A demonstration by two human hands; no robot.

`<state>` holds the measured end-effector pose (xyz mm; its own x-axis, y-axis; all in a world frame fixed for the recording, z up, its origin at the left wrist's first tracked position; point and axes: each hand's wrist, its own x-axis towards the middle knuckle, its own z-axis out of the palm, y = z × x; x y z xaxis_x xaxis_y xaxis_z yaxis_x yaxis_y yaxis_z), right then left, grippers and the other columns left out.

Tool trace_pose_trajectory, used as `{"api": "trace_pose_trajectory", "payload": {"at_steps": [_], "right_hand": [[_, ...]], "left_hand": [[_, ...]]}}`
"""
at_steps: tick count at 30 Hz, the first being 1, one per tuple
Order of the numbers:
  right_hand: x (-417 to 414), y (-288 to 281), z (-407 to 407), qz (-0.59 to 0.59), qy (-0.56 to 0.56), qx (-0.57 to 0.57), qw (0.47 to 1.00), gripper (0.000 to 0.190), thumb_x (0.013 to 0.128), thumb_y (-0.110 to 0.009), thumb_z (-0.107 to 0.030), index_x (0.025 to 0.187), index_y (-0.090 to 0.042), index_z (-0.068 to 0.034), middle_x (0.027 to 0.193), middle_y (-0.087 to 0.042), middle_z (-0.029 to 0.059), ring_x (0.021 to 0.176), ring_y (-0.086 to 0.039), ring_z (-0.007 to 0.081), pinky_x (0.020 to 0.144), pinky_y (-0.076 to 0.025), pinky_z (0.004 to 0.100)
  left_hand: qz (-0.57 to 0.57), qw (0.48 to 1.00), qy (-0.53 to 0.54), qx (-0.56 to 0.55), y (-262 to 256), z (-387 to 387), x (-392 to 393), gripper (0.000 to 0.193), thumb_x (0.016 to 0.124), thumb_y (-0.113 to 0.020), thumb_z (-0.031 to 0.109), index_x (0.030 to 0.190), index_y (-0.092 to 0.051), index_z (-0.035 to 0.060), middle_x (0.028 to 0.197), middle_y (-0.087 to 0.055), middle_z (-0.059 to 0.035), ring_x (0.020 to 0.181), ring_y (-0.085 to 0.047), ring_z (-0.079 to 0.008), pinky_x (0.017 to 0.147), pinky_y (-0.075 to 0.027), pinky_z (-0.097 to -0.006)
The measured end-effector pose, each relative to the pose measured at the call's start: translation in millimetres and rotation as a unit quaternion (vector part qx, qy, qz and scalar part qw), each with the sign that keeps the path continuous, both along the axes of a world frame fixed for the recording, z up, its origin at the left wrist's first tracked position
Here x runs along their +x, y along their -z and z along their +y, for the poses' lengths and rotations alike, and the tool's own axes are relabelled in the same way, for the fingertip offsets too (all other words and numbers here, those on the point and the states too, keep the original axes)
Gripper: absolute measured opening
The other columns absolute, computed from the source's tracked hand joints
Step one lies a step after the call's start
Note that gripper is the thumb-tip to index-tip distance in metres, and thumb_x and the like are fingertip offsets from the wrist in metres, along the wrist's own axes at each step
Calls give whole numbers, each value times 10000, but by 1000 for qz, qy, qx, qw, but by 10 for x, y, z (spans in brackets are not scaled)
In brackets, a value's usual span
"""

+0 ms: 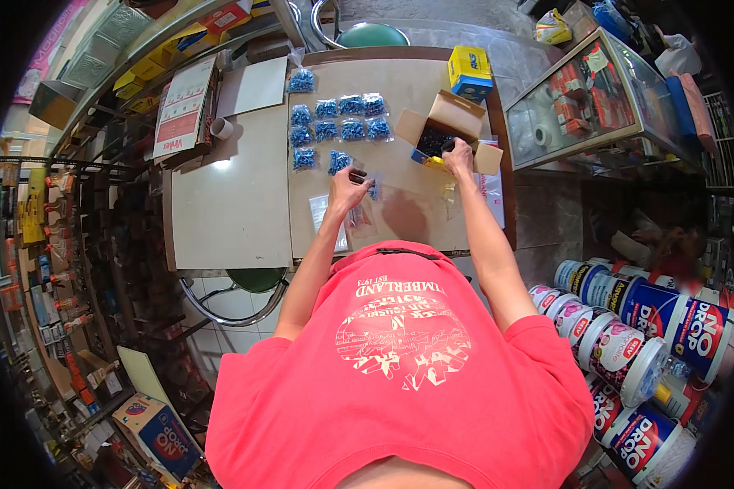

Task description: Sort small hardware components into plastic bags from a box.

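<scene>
My left hand (348,191) is over the table, its fingers bent and the fingertips dark. Beside the thumb lies a small clump of blue pieces (373,191), seemingly in clear plastic; whether I grip it is unclear. Just beyond the knuckles sits a clear bag of blue pieces (340,161). My right hand (459,158) reaches into an open cardboard box (459,113) with its flaps spread. Small black pieces (431,142) fill the box, and my fingertips are hidden among them. Several bags of blue pieces (351,105) lie in rough rows past my left hand.
A shut yellow-and-blue box (470,73) stands at the table's far right corner. White plastic sheets or bags (327,223) lie near my left forearm. A tied bag (301,79), brochures (186,110) and a cardboard tube (221,128) are farther left. Right are a glass case (572,98) and paint pails (627,357).
</scene>
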<state>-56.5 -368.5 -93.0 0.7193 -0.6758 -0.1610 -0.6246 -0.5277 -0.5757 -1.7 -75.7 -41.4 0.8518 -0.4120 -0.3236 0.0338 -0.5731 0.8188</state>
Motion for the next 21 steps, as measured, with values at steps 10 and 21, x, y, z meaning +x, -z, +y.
{"api": "trace_pose_trajectory", "payload": {"at_steps": [10, 21], "right_hand": [[27, -53, 59, 39, -8, -37, 999, 348, 641, -757, -211, 930, -651, -48, 917, -642, 215, 901, -615, 365, 815, -491, 417], [39, -28, 21, 32, -35, -96, 994, 342, 639, -761, -220, 859, -639, 13, 937, -624, 251, 931, -609, 334, 808, -492, 413]], "left_hand": [[2, 1000, -6, 0, 79, -10, 8, 307, 762, -676, 155, 994, -584, -25, 785, -668, -122, 672, -665, -172, 588, -515, -272], [40, 999, -9, -26, 57, 34, 21, 351, 756, -702, 186, 1008, -590, -33, 802, -673, -115, 680, -666, -163, 589, -514, -270]]}}
